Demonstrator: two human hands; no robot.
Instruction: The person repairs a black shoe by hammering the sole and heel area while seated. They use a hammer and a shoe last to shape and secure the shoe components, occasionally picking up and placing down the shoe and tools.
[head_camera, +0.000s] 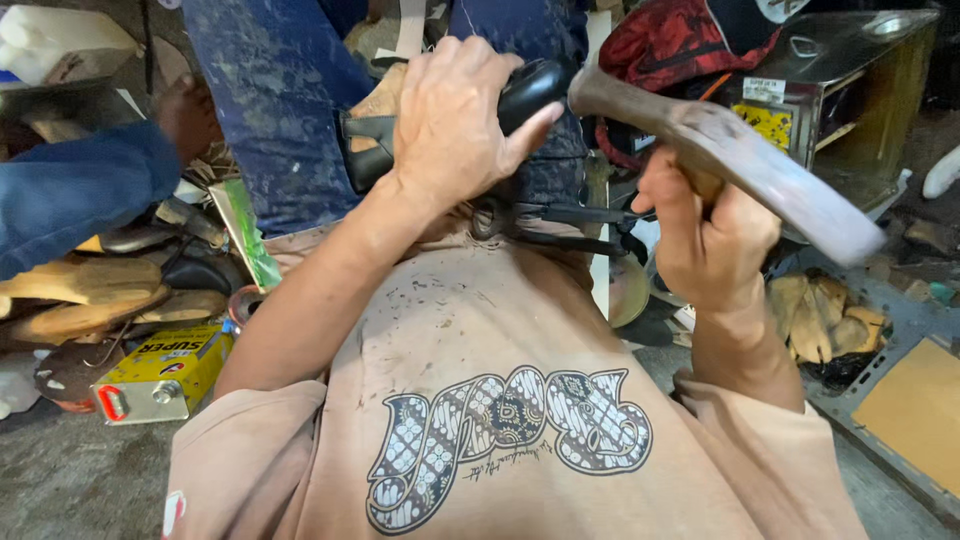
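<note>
Nearest, over the lap in the tan shirt (480, 370): right hand (705, 240) is clenched round the wooden handle of a hammer (740, 165), head end up by the shoe; looks head-heavy & stiff w/ a worn, smooth handle, so prob. best gripped low on the shaft as it is now. Just past it, left hand (455, 125) is clamped over a black shoe (520, 95) propped on the knees; upper looks soft & light, sole stiffer, so hold it across the body, fingers clear of the hammer head. Farther out: yellow tin (160, 375) at left, metal box (840, 80) at right.
</note>
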